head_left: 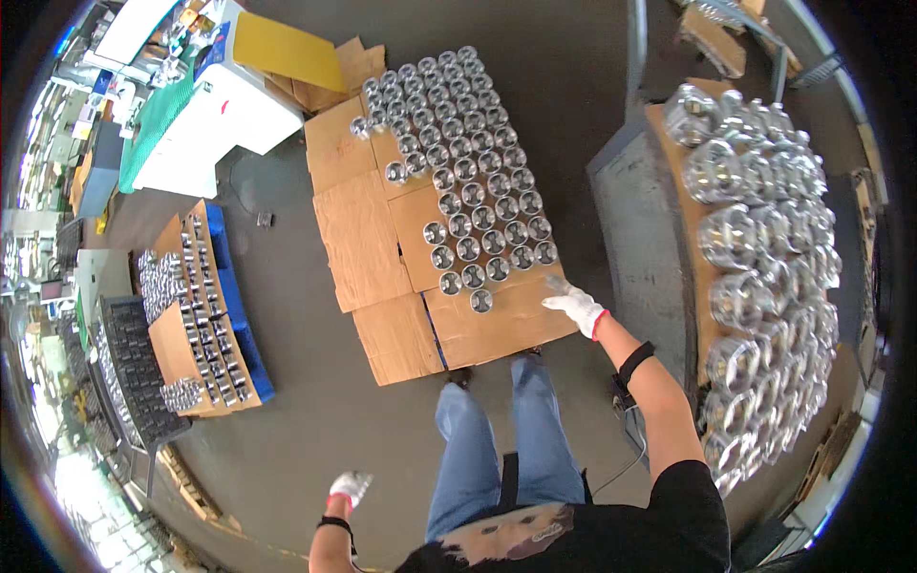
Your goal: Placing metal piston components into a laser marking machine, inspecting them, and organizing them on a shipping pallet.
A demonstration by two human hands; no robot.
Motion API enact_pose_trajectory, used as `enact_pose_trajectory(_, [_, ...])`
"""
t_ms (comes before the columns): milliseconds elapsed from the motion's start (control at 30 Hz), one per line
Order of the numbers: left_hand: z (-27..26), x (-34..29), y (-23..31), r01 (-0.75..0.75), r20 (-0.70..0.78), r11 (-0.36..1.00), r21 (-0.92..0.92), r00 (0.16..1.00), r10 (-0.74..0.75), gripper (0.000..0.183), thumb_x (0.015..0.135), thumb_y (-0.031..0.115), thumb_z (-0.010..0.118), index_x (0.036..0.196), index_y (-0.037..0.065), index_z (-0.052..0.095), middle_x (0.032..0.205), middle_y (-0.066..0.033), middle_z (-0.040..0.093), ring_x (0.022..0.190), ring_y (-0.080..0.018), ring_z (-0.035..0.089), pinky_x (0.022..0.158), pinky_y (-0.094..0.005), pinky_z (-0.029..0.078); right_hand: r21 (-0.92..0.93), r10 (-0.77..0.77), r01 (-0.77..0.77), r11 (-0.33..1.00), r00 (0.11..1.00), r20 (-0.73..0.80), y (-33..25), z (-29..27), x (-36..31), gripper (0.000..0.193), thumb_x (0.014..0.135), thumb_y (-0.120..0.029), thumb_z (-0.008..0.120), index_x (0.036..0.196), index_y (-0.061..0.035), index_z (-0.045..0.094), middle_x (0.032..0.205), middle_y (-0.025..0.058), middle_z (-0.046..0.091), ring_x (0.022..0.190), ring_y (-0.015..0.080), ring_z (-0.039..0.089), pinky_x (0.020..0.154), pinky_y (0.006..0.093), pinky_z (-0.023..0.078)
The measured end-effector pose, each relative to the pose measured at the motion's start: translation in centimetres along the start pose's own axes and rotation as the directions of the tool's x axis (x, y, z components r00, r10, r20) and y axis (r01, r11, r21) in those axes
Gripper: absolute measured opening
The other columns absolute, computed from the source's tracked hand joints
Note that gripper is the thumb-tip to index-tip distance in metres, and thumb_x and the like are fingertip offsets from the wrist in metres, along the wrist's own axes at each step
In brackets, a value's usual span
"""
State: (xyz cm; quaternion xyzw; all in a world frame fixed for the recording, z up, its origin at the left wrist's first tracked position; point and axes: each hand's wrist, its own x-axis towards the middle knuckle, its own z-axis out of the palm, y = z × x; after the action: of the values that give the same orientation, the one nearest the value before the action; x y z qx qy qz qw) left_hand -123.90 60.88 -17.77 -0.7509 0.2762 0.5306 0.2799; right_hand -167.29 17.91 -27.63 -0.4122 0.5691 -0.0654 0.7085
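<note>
Black T-shirt (611, 535) is seen nearest. On cardboard (368, 229), shiny metal cylinders (465, 169) are stood in rows, probably stiff, weighty, slippery, best held around their sides. Round ends are turned upward, long axes apparently vertical. Right hand's (576, 307) grip is spread, apparently empty, near them; left hand's (351, 487) cannot be told.

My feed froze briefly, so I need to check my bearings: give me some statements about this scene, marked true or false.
1. The left hand and right hand are both gloved. True.
2. The metal parts on the cardboard stand in rows. True.
3. The right hand grips one of the metal parts. False: it is open, with none in it.
4. The left hand is over the cardboard. False: it is over the floor.
</note>
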Motion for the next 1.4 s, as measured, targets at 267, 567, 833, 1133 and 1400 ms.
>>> enact_pose_trajectory(267, [10.3,-1.2,6.7,0.131,0.248,0.984,-0.123,0.964,-0.097,0.052,0.088,0.051,0.049,0.124,0.016,0.060,0.123,-0.0094,0.062,0.115,-0.0333,0.056,0.096,-0.0405,0.045,-0.497,0.107,-0.117,0.860,0.993,-0.049,6.7,-2.3,19.5,0.084,0.075,-0.019,0.069,0.149,-0.0140,0.030,0.131,0.0209,0.055,0.097,0.0317,0.064,0.079,0.0370,0.049])
enact_pose_trajectory(567, [18.0,9.3,11.7,0.189,0.216,0.903,-0.387,0.970,-0.110,0.052,0.088,0.047,0.052,0.123,0.009,0.061,0.116,-0.0157,0.065,0.111,-0.0328,0.060,0.093,-0.0390,0.047,-0.762,-0.337,-0.166,0.626,0.824,-0.456,11.8,-2.0,37.7,0.080,0.071,-0.013,0.055,0.147,-0.0160,0.029,0.139,0.0225,0.046,0.122,0.0399,0.050,0.104,0.0407,0.041])
enact_pose_trajectory(833, [18.2,13.9,16.0,0.211,0.254,0.754,-0.621,0.965,-0.061,0.042,0.091,0.031,0.059,0.124,0.006,0.058,0.115,-0.0159,0.066,0.105,-0.0295,0.063,0.089,-0.0357,0.048,-0.778,0.227,-0.299,0.553,0.952,-0.205,7.2,-3.1,35.8,0.083,0.067,-0.018,0.071,0.140,0.0001,0.036,0.135,0.0274,0.048,0.124,0.0359,0.050,0.100,0.0372,0.043])
enact_pose_trajectory(1133, [8.9,24.4,22.6,-0.010,0.061,0.866,-0.500,0.997,0.047,0.046,0.088,0.034,0.061,0.123,0.004,0.060,0.114,-0.0178,0.065,0.104,-0.0294,0.064,0.086,-0.0356,0.050,-0.675,-0.230,-0.238,0.698,0.819,-0.526,12.7,-0.6,36.6,0.087,0.059,-0.021,0.083,0.135,-0.0026,0.042,0.135,0.0243,0.047,0.121,0.0389,0.050,0.101,0.0404,0.043])
enact_pose_trajectory(1400, [0.9,32.2,29.1,-0.318,-0.305,0.531,-0.786,0.945,0.114,0.056,0.090,0.014,0.062,0.138,-0.004,0.040,0.139,-0.0164,0.048,0.125,-0.0202,0.047,0.104,-0.0312,0.037,-0.689,-0.179,-0.377,0.619,0.787,-0.591,13.7,1.4,35.1,0.079,0.061,-0.033,0.081,0.127,-0.0045,0.049,0.131,0.0219,0.050,0.116,0.0381,0.054,0.098,0.0412,0.045])
